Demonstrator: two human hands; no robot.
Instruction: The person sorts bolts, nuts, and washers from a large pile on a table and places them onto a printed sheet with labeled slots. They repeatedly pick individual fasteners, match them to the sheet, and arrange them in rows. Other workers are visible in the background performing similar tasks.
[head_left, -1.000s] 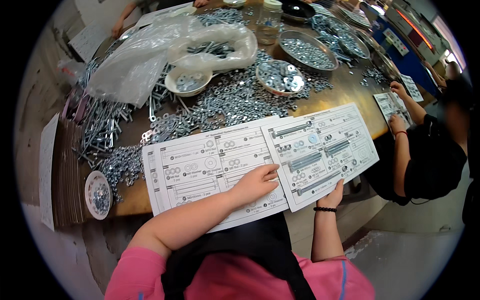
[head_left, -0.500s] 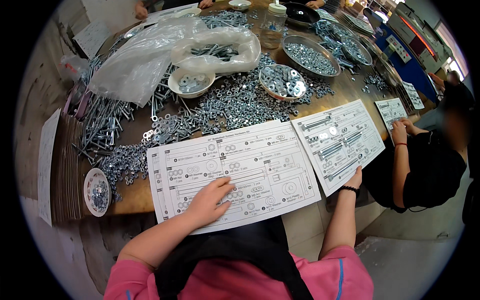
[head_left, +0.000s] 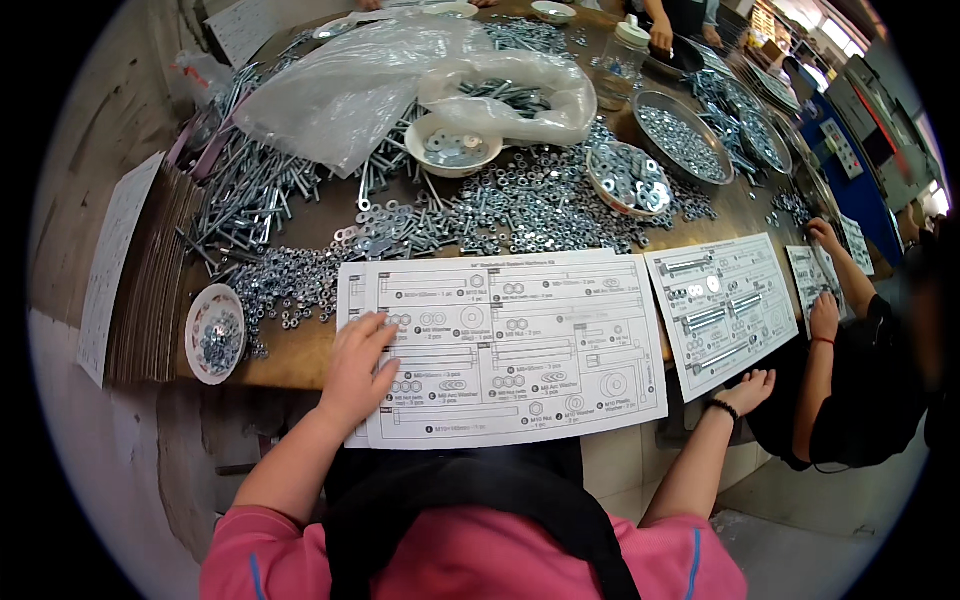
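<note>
Nut heap (head_left: 520, 205) blocks behind printed sheet (head_left: 520, 350); front edge free.

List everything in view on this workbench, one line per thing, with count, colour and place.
parts sheet: one or more stacked, white, front table edge
second parts sheet: one, white, to its right, overhanging the edge
loose nuts and washers: a heap, silver, table centre
long bolts: many, silver, left of the heap
small bowl: one, white, front left, holding nuts
white bowl: one, centre rear, holding washers
metal pans: two at least, right rear
plastic bags: two, clear, rear
co-worker: one, dark top, right
left hand: flat on the parts sheet
right hand: under the second parts sheet's corner
</note>
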